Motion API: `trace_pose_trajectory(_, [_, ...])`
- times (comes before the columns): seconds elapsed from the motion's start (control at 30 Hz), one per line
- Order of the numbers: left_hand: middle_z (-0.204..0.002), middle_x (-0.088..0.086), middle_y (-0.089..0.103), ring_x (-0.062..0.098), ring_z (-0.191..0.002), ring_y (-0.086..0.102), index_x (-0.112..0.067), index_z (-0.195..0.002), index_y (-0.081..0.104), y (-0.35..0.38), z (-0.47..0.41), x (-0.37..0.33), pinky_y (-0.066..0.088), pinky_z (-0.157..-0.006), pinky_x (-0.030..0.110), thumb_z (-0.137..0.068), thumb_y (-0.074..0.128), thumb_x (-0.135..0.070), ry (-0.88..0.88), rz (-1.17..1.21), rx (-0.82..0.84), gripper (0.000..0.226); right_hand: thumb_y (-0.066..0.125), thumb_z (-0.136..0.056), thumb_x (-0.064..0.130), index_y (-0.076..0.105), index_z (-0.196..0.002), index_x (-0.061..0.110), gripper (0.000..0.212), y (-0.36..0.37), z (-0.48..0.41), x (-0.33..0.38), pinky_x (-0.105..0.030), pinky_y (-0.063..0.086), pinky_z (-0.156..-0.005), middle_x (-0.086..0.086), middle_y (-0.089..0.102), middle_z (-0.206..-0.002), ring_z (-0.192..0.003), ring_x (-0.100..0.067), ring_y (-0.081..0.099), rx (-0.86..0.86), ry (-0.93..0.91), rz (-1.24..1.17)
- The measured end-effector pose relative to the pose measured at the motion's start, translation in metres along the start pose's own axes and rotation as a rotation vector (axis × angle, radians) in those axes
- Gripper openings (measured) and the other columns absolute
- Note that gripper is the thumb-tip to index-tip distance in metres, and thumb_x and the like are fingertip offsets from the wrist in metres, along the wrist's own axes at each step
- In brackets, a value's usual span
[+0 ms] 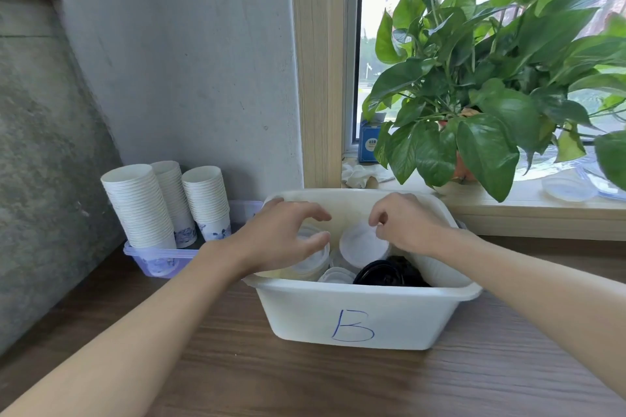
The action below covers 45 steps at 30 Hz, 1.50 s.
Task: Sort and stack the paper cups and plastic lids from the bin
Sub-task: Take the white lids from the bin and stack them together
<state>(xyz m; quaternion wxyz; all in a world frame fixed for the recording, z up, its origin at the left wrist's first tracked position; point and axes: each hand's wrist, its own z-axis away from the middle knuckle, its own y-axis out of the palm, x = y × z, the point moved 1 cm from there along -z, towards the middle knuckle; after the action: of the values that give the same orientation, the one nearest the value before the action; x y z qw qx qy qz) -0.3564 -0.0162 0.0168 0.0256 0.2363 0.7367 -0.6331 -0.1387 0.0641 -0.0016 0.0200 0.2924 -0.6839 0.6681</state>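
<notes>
Head view.

- Surface: dark wood-grain tabletop point(305, 382), matt, filling the lower frame.
- Room: rough grey concrete wall point(186, 61), upper left. Pale wooden window frame point(318, 61), top centre. Matching sill point(525, 213), right.
- On the sill: a broad-leaved green potted plant point(474, 95), a small blue carton point(367, 145), a crumpled white cloth point(362, 174) and flat clear lids point(569, 188).
- Bin point(305, 308): white plastic, rectangular with a rounded rim and a blue hand-drawn "B" on the near wall. It stands on the tabletop at centre frame.
- In the bin: a translucent lid stack point(311, 262) at left, one frosted round lid point(359, 247) tilted at centre, glossy black lids point(389, 274) at lower right.
- Paper cups point(139, 206): three nested white stacks, ribbed by their rims, with blue print on the lowest cups. They stand in a lilac translucent tray point(142, 254) just left of the bin, against the wall.
- Left hand point(284, 234): arched over the translucent lid stack with fingers curved and spread. Whether it grips cannot be told.
- Right hand point(403, 223): thumb and forefinger pinch the upper edge of the frosted round lid.
</notes>
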Motion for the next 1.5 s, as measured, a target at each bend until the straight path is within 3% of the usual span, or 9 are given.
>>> trace_pose_trajectory(0.1, [-0.128, -0.018, 0.063, 0.003, -0.125, 0.051, -0.028, -0.129, 0.061, 0.000, 0.000, 0.000, 0.040, -0.109, 0.035, -0.096, 0.060, -0.040, -0.019, 0.090, -0.035, 0.035, 0.064, -0.081, 0.012, 0.069, -0.085, 0.027, 0.016, -0.013, 0.006, 0.009, -0.029, 0.051, -0.074, 0.008, 0.064, -0.087, -0.085, -0.016, 0.062, -0.153, -0.003, -0.052])
trace_pose_trajectory(0.27, [-0.119, -0.011, 0.067, 0.000, -0.110, 0.062, -0.027, -0.132, 0.057, -0.002, -0.001, 0.001, 0.050, -0.099, 0.031, -0.093, 0.064, -0.044, -0.101, 0.299, -0.133, 0.043, 0.063, -0.084, 0.001, 0.072, -0.090, 0.015, 0.017, -0.025, 0.016, 0.033, -0.003, 0.040, -0.056, 0.011, 0.059, -0.072, -0.065, -0.002, 0.055, -0.245, -0.127, -0.331])
trace_pose_trajectory(0.47, [-0.094, -0.006, 0.077, 0.006, -0.087, 0.072, -0.022, -0.109, 0.071, -0.008, 0.000, 0.001, 0.059, -0.079, 0.029, -0.090, 0.072, -0.029, -0.164, 0.499, -0.174, 0.021, 0.064, -0.083, -0.001, 0.069, -0.085, 0.019, 0.021, -0.016, 0.026, 0.055, -0.011, 0.046, -0.062, 0.013, 0.061, -0.072, -0.061, -0.001, 0.058, -0.234, -0.279, -0.495])
trace_pose_trajectory(0.6, [-0.085, -0.005, 0.077, 0.010, -0.081, 0.071, -0.020, -0.090, 0.076, -0.009, 0.000, 0.005, 0.055, -0.076, 0.032, -0.089, 0.071, -0.023, -0.183, 0.489, -0.252, 0.006, 0.063, -0.089, 0.010, 0.059, -0.086, 0.020, 0.011, -0.011, 0.022, 0.046, -0.037, 0.057, -0.076, -0.004, 0.069, -0.083, -0.078, -0.023, 0.068, -0.197, -0.238, -0.628])
trace_pose_trajectory(0.9, [-0.085, -0.018, 0.072, 0.010, -0.089, 0.067, -0.031, -0.090, 0.071, -0.003, 0.002, 0.016, 0.049, -0.092, 0.048, -0.079, 0.057, -0.052, -0.239, 0.236, -0.333, 0.028, 0.058, -0.092, 0.026, 0.058, -0.122, 0.022, 0.030, 0.020, 0.000, 0.010, -0.028, 0.046, -0.089, -0.004, 0.064, -0.111, -0.102, -0.023, 0.061, 0.211, -0.036, -0.174])
trace_pose_trajectory(1.13, [-0.084, -0.018, 0.072, 0.008, -0.088, 0.067, -0.029, -0.090, 0.073, 0.000, 0.002, 0.020, 0.052, -0.088, 0.044, -0.084, 0.068, -0.041, -0.244, 0.260, -0.348, 0.014, 0.049, -0.098, 0.024, 0.050, -0.138, 0.014, 0.041, 0.031, -0.003, 0.010, -0.017, 0.032, -0.089, -0.002, 0.052, -0.141, -0.126, -0.019, 0.049, 0.381, -0.016, 0.025])
trace_pose_trajectory(1.27, [-0.086, -0.016, 0.073, 0.008, -0.088, 0.067, -0.027, -0.094, 0.074, 0.000, 0.001, 0.020, 0.053, -0.086, 0.042, -0.084, 0.067, -0.043, -0.230, 0.261, -0.334, 0.019, 0.048, -0.096, 0.019, 0.068, -0.097, 0.008, 0.023, 0.034, -0.004, 0.008, -0.025, 0.038, -0.075, -0.003, 0.065, -0.097, -0.091, -0.019, 0.055, 0.438, -0.015, 0.030])
trace_pose_trajectory(1.33, [-0.086, -0.017, 0.073, 0.008, -0.088, 0.067, -0.028, -0.093, 0.073, 0.000, 0.001, 0.020, 0.053, -0.086, 0.043, -0.079, 0.063, -0.048, -0.235, 0.270, -0.330, 0.026, 0.048, -0.094, 0.015, 0.049, -0.062, 0.009, 0.032, 0.036, -0.005, 0.005, -0.031, 0.032, -0.061, -0.003, 0.046, -0.065, -0.068, -0.019, 0.042, 0.415, 0.013, 0.063])
trace_pose_trajectory(1.5, [-0.085, -0.018, 0.073, 0.007, -0.089, 0.067, -0.029, -0.092, 0.073, 0.000, 0.003, 0.018, 0.053, -0.087, 0.044, -0.076, 0.061, -0.051, -0.243, 0.283, -0.327, 0.029, 0.047, -0.090, 0.012, 0.028, -0.053, 0.018, 0.042, 0.030, -0.010, 0.002, -0.032, 0.026, -0.058, -0.002, 0.027, -0.057, -0.058, -0.019, 0.028, 0.332, 0.012, 0.018])
